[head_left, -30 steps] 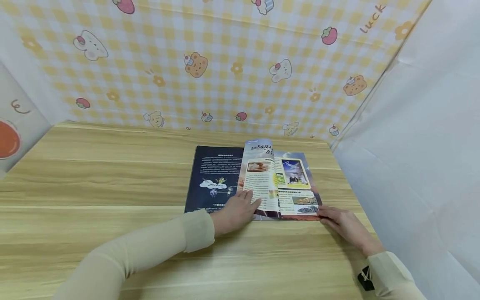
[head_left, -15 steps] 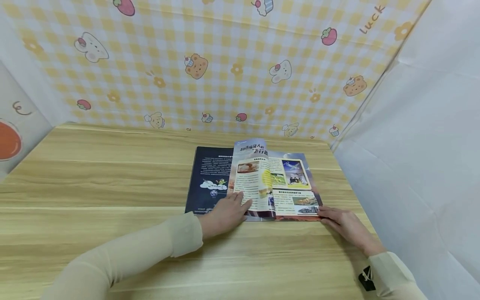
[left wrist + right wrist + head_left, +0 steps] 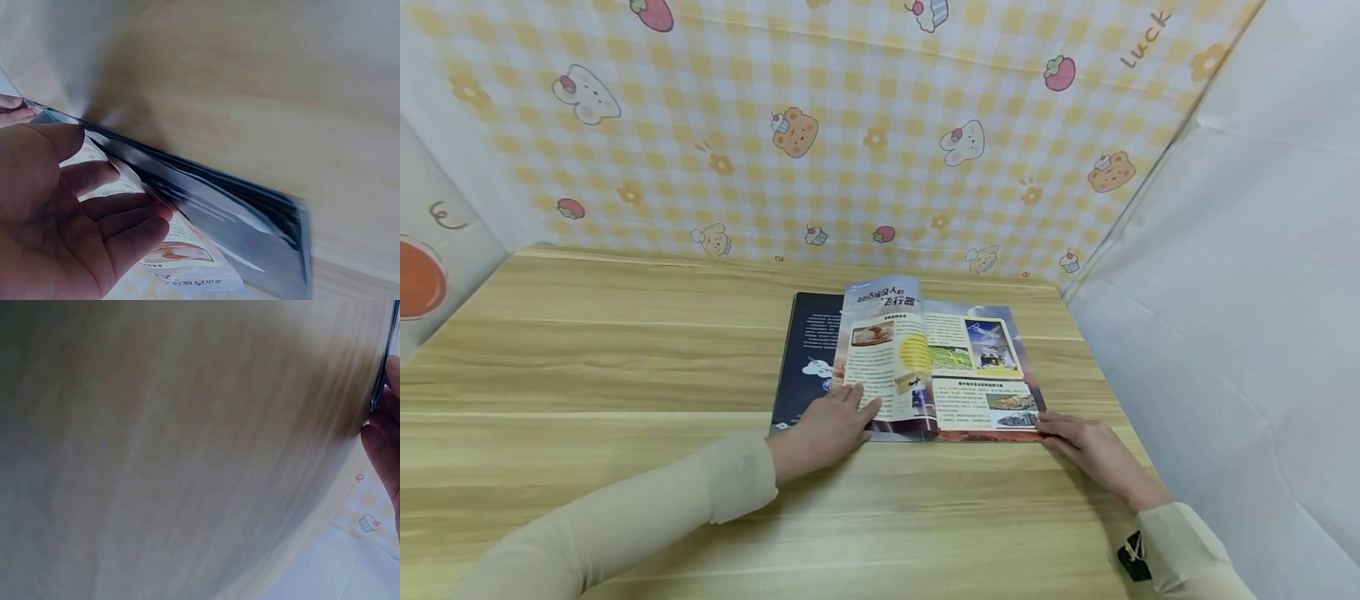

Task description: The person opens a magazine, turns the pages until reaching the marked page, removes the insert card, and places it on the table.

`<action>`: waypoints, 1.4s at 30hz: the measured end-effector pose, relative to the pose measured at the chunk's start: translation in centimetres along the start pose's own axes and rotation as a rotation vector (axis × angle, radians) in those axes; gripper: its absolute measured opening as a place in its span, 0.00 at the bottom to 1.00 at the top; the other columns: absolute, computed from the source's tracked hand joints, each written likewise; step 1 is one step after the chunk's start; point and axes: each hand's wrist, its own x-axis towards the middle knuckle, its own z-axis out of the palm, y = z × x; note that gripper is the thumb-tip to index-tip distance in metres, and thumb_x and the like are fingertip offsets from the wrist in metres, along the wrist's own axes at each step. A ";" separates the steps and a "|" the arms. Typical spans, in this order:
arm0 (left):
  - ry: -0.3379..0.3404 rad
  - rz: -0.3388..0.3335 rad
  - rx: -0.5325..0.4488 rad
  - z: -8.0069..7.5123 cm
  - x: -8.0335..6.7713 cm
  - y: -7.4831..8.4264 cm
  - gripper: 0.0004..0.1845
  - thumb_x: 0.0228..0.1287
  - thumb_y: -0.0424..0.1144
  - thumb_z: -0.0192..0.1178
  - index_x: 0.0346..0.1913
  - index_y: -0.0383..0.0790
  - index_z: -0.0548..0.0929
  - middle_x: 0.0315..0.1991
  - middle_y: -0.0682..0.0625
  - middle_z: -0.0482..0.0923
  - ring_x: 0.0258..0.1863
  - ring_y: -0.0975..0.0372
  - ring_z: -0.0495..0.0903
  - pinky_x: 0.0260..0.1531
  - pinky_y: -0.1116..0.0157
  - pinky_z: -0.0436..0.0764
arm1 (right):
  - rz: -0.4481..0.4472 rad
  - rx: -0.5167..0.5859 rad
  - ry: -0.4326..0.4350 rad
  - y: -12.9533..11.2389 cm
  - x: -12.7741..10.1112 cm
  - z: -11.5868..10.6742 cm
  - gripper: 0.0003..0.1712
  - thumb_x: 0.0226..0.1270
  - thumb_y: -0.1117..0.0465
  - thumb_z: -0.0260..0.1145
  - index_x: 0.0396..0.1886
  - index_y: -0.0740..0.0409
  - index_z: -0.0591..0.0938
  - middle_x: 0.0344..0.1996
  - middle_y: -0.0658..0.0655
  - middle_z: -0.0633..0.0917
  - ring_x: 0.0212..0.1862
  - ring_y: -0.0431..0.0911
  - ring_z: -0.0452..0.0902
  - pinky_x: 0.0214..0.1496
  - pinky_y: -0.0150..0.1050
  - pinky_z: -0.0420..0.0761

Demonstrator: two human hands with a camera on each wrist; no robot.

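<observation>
An open magazine (image 3: 977, 367) lies on the wooden table (image 3: 587, 367), right of the middle. One colourful page (image 3: 883, 358) stands half lifted over the dark blue left-hand page (image 3: 805, 367). My left hand (image 3: 827, 425) lies with straight fingers on the lower part of that lifted page. In the left wrist view the left hand (image 3: 69, 212) shows its palm, fingers flat against the curved page (image 3: 181, 244) above the dark page (image 3: 256, 219). My right hand (image 3: 1086, 450) rests on the table, fingertips touching the magazine's near right corner. The right wrist view shows only the right hand's fingers (image 3: 384, 450) beside the magazine's edge (image 3: 381, 381).
A yellow checked backdrop (image 3: 865, 133) with cartoon animals closes off the far side. A white sheet (image 3: 1225, 292) forms the right wall, close to the magazine. A panel with an orange shape (image 3: 418, 275) stands at the left. Bare wood spreads left and in front.
My left hand has slid to the left with the lifted page, which now covers more of the dark left-hand page. The right hand has stayed at the corner.
</observation>
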 end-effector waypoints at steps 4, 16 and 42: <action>0.004 -0.016 -0.029 0.0 -0.8 -0.6 0.24 0.70 0.48 0.51 0.65 0.42 0.71 0.63 0.35 0.68 0.62 0.46 0.70 0.60 0.53 0.71 | 0.000 0.001 0.005 0.1 0.0 0.0 0.16 0.47 0.72 0.71 0.40 0.62 0.86 0.41 0.60 0.86 0.42 0.56 0.84 0.42 0.49 0.81; -0.048 -0.024 -0.109 -0.9 -2.9 -3.0 0.24 0.69 0.45 0.53 0.64 0.38 0.72 0.62 0.32 0.68 0.62 0.42 0.68 0.60 0.48 0.70 | 0.029 0.009 -0.016 0.0 0.0 -0.1 0.15 0.50 0.72 0.70 0.41 0.62 0.86 0.43 0.61 0.86 0.43 0.56 0.83 0.42 0.49 0.82; -0.056 0.048 -0.082 -2.3 -4.6 -4.1 0.21 0.65 0.41 0.57 0.58 0.36 0.77 0.51 0.33 0.77 0.49 0.45 0.79 0.47 0.50 0.79 | 0.088 0.035 -0.030 0.2 0.6 -0.4 0.11 0.51 0.73 0.69 0.34 0.57 0.87 0.37 0.57 0.88 0.39 0.54 0.85 0.40 0.46 0.83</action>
